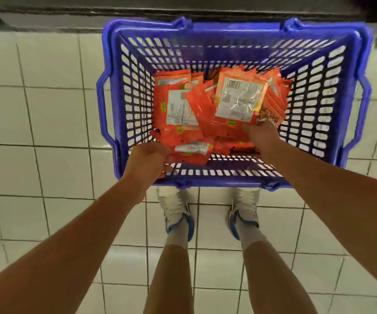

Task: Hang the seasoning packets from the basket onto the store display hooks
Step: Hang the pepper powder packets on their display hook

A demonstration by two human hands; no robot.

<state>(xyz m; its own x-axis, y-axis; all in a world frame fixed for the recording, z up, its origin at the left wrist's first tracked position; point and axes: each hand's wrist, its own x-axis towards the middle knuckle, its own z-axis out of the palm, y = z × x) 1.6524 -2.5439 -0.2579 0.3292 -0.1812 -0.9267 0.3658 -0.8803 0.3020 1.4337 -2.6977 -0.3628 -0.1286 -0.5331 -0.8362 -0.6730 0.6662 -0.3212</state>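
A blue plastic basket (233,28) stands on the tiled floor in front of me. Several orange seasoning packets (178,109) lie in a loose heap on its bottom. My right hand (262,134) grips a fanned bunch of packets (239,98) by its lower edge and holds it above the heap. My left hand (149,159) is at the basket's near left corner, fingers curled around the edge of a packet (192,150) at the front of the heap. No display hooks are in view.
White floor tiles (47,114) surround the basket. A dark shelf base (137,10) runs along the top, just behind the basket. My two feet in white shoes (178,214) stand right behind the basket's near rim.
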